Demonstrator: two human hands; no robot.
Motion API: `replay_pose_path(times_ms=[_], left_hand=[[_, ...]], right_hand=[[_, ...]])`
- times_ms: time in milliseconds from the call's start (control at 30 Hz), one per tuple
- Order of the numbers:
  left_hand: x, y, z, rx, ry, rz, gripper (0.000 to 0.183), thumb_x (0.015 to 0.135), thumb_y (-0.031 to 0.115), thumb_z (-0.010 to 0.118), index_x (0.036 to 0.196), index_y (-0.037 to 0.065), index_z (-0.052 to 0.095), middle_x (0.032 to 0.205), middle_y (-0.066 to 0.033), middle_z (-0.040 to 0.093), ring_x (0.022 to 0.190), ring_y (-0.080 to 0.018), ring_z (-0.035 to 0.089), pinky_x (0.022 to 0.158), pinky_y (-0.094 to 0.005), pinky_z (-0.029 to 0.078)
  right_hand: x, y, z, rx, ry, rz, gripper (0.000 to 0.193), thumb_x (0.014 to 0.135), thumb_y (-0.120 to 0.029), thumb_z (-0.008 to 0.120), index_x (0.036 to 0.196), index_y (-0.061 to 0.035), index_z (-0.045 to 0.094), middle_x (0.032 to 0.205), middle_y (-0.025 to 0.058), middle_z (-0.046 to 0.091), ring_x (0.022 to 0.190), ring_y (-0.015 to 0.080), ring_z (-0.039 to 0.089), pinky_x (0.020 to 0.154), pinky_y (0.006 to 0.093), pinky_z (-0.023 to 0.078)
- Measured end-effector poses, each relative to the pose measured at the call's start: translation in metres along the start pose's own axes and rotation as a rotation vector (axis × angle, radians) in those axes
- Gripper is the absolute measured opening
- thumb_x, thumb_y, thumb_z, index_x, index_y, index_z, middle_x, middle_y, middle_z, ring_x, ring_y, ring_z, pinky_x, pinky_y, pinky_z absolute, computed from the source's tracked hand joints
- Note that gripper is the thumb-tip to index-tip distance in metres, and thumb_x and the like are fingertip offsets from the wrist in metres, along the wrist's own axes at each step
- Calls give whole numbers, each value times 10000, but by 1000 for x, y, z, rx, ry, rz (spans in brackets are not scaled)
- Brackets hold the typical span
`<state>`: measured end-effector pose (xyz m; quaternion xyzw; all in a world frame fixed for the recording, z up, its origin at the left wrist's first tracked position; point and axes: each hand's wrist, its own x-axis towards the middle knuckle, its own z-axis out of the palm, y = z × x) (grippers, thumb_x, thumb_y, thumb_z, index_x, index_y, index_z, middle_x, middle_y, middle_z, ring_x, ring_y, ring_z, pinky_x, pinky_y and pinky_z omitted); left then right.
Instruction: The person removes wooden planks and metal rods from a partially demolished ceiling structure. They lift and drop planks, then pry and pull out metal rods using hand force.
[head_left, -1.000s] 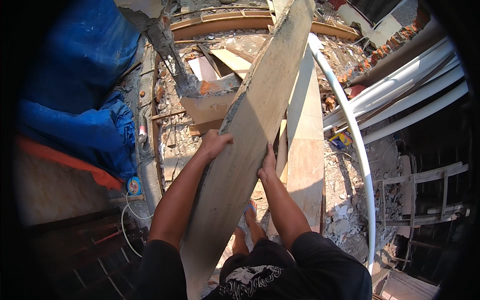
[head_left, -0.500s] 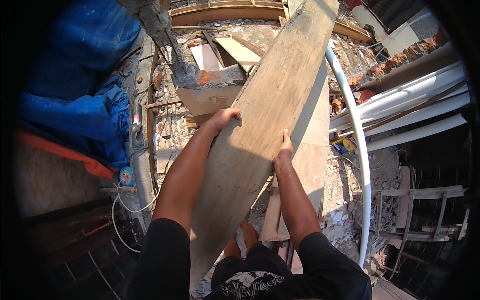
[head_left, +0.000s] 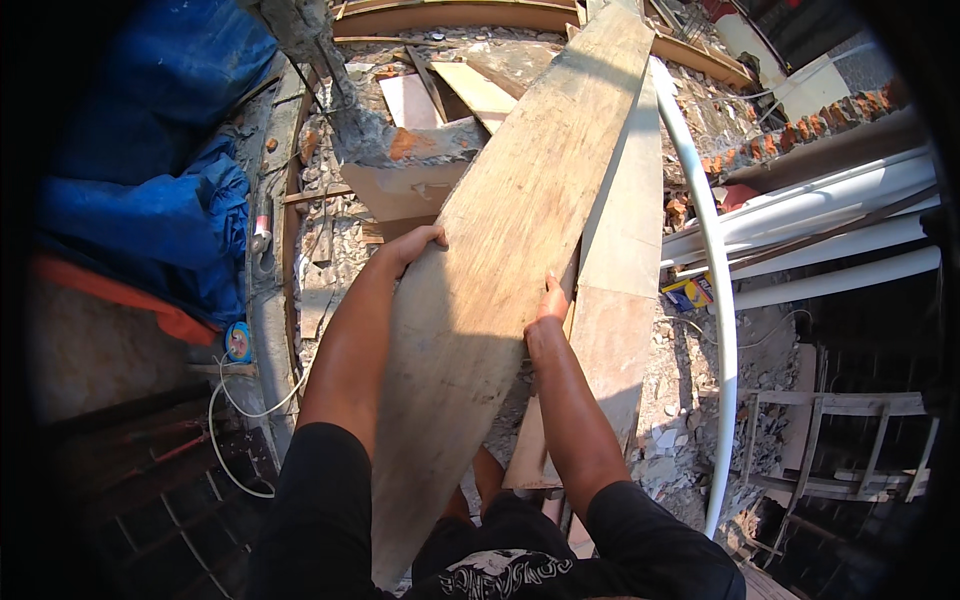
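Note:
A long, wide wooden plank (head_left: 510,210) slants from low on my left up to the far right, its near end beside my left arm. My left hand (head_left: 412,247) grips its left edge, thumb on the top face and the other fingers out of sight beneath. On the opposite edge, a little nearer to me, my right hand (head_left: 547,305) holds on with the thumb laid along the top. Both hands are closed on the plank. A second, paler board (head_left: 620,270) lies under and to the right of it.
A white pipe (head_left: 712,260) curves down the right side, with more white pipes (head_left: 840,205) behind it. Broken concrete and rubble (head_left: 670,430) cover the ground. A blue tarp (head_left: 150,215) hangs at left. A concrete post (head_left: 340,110) stands at the far left of the plank.
The plank and both hands have shifted slightly left and nearer to me. More of the paler board shows at the right. My grip looks the same.

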<state>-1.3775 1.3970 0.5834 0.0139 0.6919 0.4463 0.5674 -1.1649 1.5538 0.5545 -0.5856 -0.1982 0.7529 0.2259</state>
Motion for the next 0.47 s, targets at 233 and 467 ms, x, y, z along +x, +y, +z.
replay_pose_path(times_ms=[233,467], left_hand=[[33,-18,0,75,217,116,770,933,644,471,1341,-3,558,1278,-195,598,1088,-261,607,936,-405,455],[75,-16,-18,225,375,127,845,905,690,440,1306,-41,577,1358,-256,549,1288,-383,506,1055,-447,374]], right_hand=[[-3,-9,-11,-127,-158,-53,733,920,-509,602,1379,35,432,1282,224,579,1157,344,580,980,479,465],[-75,97,-158,39,-605,247,1020,808,-812,490,1544,-178,181,1488,164,376,1356,324,393,1118,471,319]])
